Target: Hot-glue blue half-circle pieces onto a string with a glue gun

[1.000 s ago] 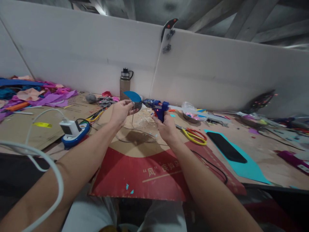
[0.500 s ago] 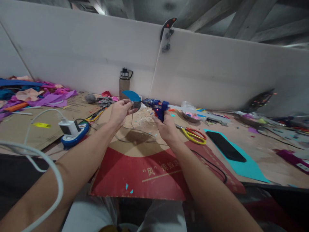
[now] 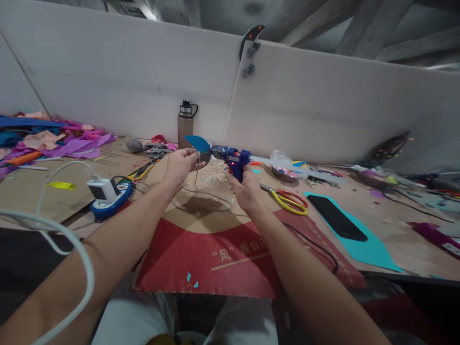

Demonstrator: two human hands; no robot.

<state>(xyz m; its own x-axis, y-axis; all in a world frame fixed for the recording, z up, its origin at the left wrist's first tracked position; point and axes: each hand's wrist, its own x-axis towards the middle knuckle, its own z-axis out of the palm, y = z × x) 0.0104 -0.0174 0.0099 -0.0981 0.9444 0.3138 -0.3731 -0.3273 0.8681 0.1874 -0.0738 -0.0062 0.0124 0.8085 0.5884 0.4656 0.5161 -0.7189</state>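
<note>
My left hand [image 3: 180, 165] is closed on a thin wire stem that carries a blue petal-shaped paper piece [image 3: 196, 142], held up over the cardboard. My right hand [image 3: 245, 189] grips the handle of a blue hot glue gun [image 3: 233, 158]; its red light glows. The gun's nozzle points left and meets the base of the blue piece, just beside my left fingertips. The wire hangs down from my left hand toward the table.
A red and brown cardboard sheet [image 3: 215, 249] covers the table in front of me. Yellow-handled scissors [image 3: 287, 200] and a black phone [image 3: 337, 218] on teal paper lie right. A power strip with charger [image 3: 108, 196] and purple paper scraps [image 3: 68, 143] sit left. A water bottle [image 3: 185, 123] stands behind.
Both hands hold nearly still. The glue gun has shifted slightly left, closer against the blue piece.
</note>
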